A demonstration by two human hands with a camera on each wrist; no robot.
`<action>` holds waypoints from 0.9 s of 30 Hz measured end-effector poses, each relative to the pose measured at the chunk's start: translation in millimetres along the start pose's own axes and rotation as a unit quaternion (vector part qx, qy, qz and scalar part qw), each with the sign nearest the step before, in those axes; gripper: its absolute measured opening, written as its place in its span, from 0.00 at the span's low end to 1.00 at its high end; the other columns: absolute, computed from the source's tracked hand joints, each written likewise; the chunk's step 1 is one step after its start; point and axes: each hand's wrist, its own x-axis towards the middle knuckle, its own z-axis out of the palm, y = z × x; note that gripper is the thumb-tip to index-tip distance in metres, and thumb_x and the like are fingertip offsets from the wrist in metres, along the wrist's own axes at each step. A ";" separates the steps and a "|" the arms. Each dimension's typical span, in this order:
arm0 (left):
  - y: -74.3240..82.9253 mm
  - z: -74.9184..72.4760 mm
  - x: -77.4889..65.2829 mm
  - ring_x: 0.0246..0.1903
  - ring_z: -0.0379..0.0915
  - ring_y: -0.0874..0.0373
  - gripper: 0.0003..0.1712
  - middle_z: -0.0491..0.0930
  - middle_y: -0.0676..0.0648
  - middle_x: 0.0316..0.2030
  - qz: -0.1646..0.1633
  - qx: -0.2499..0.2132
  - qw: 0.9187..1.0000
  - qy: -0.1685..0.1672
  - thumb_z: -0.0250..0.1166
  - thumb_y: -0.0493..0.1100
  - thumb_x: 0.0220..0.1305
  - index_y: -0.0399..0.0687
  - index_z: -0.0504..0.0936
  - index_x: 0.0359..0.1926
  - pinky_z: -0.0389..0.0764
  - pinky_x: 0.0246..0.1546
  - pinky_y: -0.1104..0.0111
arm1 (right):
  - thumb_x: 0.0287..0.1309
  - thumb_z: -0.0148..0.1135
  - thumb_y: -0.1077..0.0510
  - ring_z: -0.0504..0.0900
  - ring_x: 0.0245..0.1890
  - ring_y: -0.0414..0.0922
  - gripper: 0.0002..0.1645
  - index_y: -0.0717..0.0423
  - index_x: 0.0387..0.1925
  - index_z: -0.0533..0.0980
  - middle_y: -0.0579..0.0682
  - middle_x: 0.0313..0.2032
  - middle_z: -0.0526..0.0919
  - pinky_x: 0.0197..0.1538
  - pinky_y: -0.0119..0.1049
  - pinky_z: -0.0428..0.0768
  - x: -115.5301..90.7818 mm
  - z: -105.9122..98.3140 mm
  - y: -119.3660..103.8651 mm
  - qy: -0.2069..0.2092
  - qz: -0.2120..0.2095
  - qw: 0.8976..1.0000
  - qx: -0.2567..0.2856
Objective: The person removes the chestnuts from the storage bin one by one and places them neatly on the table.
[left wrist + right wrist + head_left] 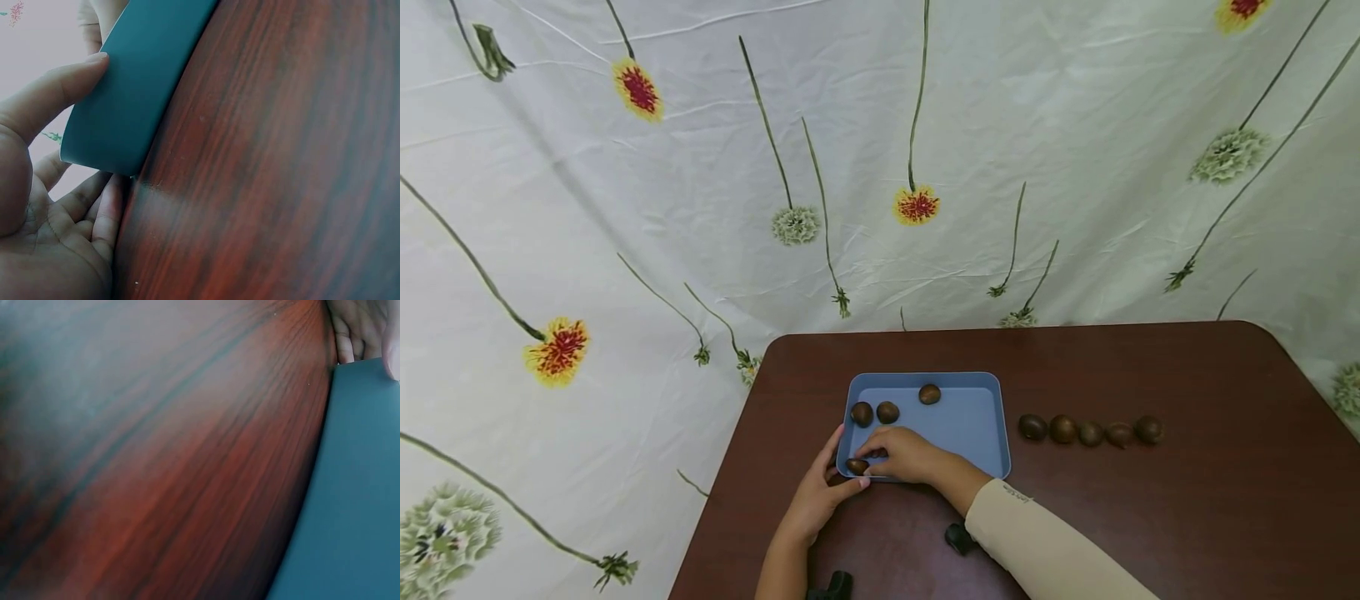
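A shallow blue tray (958, 433) lies on the table. My left hand (816, 493) holds its near left corner, the thumb at the front rim and the fingers along the left side; the left wrist view shows this thumb (81, 78) against the tray wall (134, 94). Inside the tray, my right hand (906, 454) has its fingers curled over a dark brown chestnut-like nut (878, 452), mostly hidden. Another nut (857, 467) lies at its thumb tip in the near left corner. Behind are two nuts side by side (875, 413) and one near the back rim (929, 394).
Right of the tray, several more brown nuts (1090, 433) form a row on the dark red-brown table (1075, 517). A white cloth with printed flowers (865, 125) hangs behind the table. Black straps with wrist cameras (958, 537) sit under the forearms.
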 end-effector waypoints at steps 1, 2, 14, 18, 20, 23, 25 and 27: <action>0.0 -0.1 0.0 0.65 0.68 0.45 0.57 0.61 0.44 0.74 0.000 0.000 1.000 0.000 0.77 0.49 0.57 0.74 0.51 0.79 0.77 0.55 0.58 | 0.63 0.70 0.55 0.81 0.47 0.36 0.17 0.47 0.54 0.85 0.44 0.47 0.84 0.52 0.28 0.78 0.0 0.1 -0.5 -0.001 0.002 1.000 -0.002; 0.1 -0.2 -0.1 0.65 0.69 0.45 0.57 0.62 0.44 0.74 0.000 0.000 1.000 -0.001 0.77 0.49 0.57 0.74 0.51 0.79 0.77 0.55 0.58 | 0.63 0.70 0.55 0.80 0.47 0.36 0.17 0.46 0.54 0.85 0.44 0.47 0.84 0.52 0.28 0.78 0.2 0.1 -0.9 -0.001 0.002 1.000 -0.004; 0.2 0.2 -0.9 0.66 0.67 0.43 0.57 0.58 0.44 0.76 0.000 0.004 1.000 -0.004 0.77 0.49 0.58 0.73 0.51 0.80 0.77 0.56 0.56 | 0.66 0.67 0.53 0.80 0.48 0.37 0.17 0.47 0.56 0.84 0.44 0.50 0.84 0.52 0.30 0.78 0.6 1.5 -2.0 -0.006 0.015 1.000 -0.010; 0.3 0.8 -0.6 0.65 0.68 0.44 0.57 0.60 0.44 0.75 0.001 0.001 1.000 -0.004 0.76 0.48 0.58 0.73 0.51 0.80 0.77 0.55 0.58 | 0.68 0.65 0.54 0.81 0.51 0.40 0.17 0.48 0.57 0.82 0.45 0.53 0.83 0.53 0.31 0.78 0.4 3.0 -2.0 0.000 0.034 0.999 -0.004; 0.7 0.9 -0.6 0.64 0.68 0.44 0.57 0.60 0.44 0.75 0.001 0.000 1.000 -0.004 0.76 0.48 0.58 0.73 0.51 0.80 0.77 0.54 0.59 | 0.68 0.65 0.54 0.81 0.51 0.41 0.17 0.48 0.57 0.82 0.46 0.54 0.82 0.53 0.32 0.79 0.5 3.5 -2.6 0.004 0.041 0.999 -0.002; 1.6 0.8 -0.6 0.65 0.68 0.44 0.57 0.60 0.44 0.75 0.001 0.001 1.000 -0.003 0.77 0.47 0.58 0.72 0.51 0.80 0.76 0.55 0.58 | 0.66 0.67 0.54 0.82 0.49 0.42 0.17 0.49 0.56 0.82 0.47 0.53 0.81 0.52 0.33 0.79 1.0 4.0 -3.2 0.011 0.041 0.999 0.001; 2.1 0.7 -0.7 0.65 0.68 0.44 0.57 0.60 0.44 0.75 0.000 0.001 1.000 -0.002 0.77 0.47 0.58 0.71 0.51 0.80 0.76 0.55 0.58 | 0.66 0.67 0.54 0.82 0.47 0.42 0.18 0.50 0.56 0.82 0.48 0.51 0.81 0.51 0.32 0.79 1.3 4.2 -3.3 0.017 0.039 0.999 0.004; 2.2 0.7 -0.7 0.65 0.68 0.44 0.57 0.60 0.44 0.75 0.000 0.000 1.000 -0.003 0.76 0.47 0.58 0.71 0.51 0.80 0.76 0.55 0.58 | 0.66 0.66 0.55 0.82 0.46 0.42 0.18 0.51 0.56 0.82 0.48 0.50 0.81 0.50 0.32 0.79 1.7 5.0 -2.7 0.022 0.040 0.999 0.008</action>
